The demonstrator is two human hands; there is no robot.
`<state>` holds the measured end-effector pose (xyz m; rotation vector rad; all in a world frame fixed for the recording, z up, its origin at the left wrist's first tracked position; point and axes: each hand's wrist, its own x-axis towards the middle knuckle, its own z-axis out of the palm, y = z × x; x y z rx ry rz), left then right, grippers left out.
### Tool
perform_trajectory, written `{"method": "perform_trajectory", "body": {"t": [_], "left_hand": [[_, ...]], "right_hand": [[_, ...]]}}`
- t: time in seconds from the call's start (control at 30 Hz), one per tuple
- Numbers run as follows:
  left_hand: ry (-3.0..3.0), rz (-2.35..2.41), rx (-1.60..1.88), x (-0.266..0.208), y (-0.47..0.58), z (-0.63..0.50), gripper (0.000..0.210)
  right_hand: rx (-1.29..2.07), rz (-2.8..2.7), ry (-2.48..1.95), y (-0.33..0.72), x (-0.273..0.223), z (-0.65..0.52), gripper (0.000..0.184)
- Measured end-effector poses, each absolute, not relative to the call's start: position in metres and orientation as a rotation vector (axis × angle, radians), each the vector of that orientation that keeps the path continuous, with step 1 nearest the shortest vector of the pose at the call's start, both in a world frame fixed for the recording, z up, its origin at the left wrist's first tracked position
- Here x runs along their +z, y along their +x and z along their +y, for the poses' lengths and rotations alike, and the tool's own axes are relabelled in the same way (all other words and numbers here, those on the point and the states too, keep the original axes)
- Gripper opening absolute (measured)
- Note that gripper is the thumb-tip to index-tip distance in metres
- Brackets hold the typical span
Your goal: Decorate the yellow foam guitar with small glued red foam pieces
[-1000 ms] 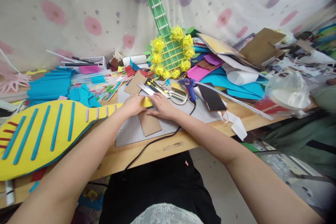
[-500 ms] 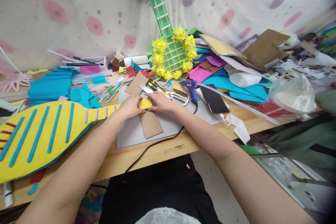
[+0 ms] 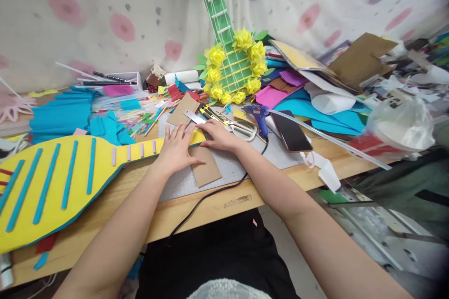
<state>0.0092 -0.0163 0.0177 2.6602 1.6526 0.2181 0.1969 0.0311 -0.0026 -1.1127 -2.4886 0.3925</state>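
Observation:
A flat yellow craft guitar (image 3: 70,177) with blue strips and a blue edge lies at the left, its narrow neck (image 3: 159,145) reaching toward the middle. My left hand (image 3: 177,148) rests across that neck, fingers spread and thumb pointing right. At the neck's far end, my right hand (image 3: 219,135) grips the yellow tip between thumb and fingers. Under the tip lies a brown cardboard strip (image 3: 206,168) on a grey cutting mat (image 3: 178,187). Just beyond my hands are a metal ruler (image 3: 193,117), a yellow utility knife (image 3: 208,111) and white-handled scissors (image 3: 245,131).
A green toy guitar (image 3: 235,72) with yellow paper flowers leans at the back. Right of the scissors are a blue glue gun (image 3: 258,117), a phone (image 3: 291,133) and a clear glue stick (image 3: 336,142). A black cord (image 3: 210,191) crosses the table's front. Coloured paper (image 3: 63,114) and scraps are piled behind.
My left hand has loosened from its pinch at the neck's tip and now lies spread over the neck. My right hand stays at the tip. The view has shifted slightly.

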Motion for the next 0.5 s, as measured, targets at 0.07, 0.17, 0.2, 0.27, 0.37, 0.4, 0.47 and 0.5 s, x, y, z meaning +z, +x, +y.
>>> {"method": "perform_trajectory", "body": {"t": [0.07, 0.17, 0.2, 0.27, 0.37, 0.4, 0.47, 0.5], "left_hand": [[2.669, 1.685, 0.177, 0.0169, 0.0095, -0.017, 0.109], [2.661, 1.768, 0.166, 0.0172, 0.0081, -0.0144, 0.111], [2.649, 1.79, 0.169, 0.0174, 0.0069, -0.0132, 0.111], [2.623, 1.799, 0.155, 0.0177, 0.0043, -0.0112, 0.111], [2.608, 1.751, 0.107, 0.018, 0.0015, -0.0093, 0.107], [2.609, 1.732, 0.1, 0.018, 0.0011, -0.0089, 0.107], [2.608, 1.701, 0.098, 0.0178, 0.0008, -0.0085, 0.108], [2.608, 1.686, 0.101, 0.0175, 0.0008, -0.0085, 0.108]], "right_hand": [[0.401, -2.484, -1.106, 0.198, -0.004, 0.0322, 0.067], [0.412, -2.471, -1.114, 0.1993, -0.0052, 0.0328, 0.065], [0.415, -2.466, -1.113, 0.1995, -0.0054, 0.0324, 0.064], [0.425, -2.456, -1.113, 0.1996, -0.005, 0.031, 0.061], [0.45, -2.448, -1.118, 0.1992, -0.0032, 0.0286, 0.06], [0.459, -2.443, -1.118, 0.1992, -0.0025, 0.028, 0.061], [0.471, -2.432, -1.114, 0.1995, -0.0013, 0.0274, 0.061], [0.473, -2.427, -1.112, 0.2, -0.0008, 0.0274, 0.061]]}}
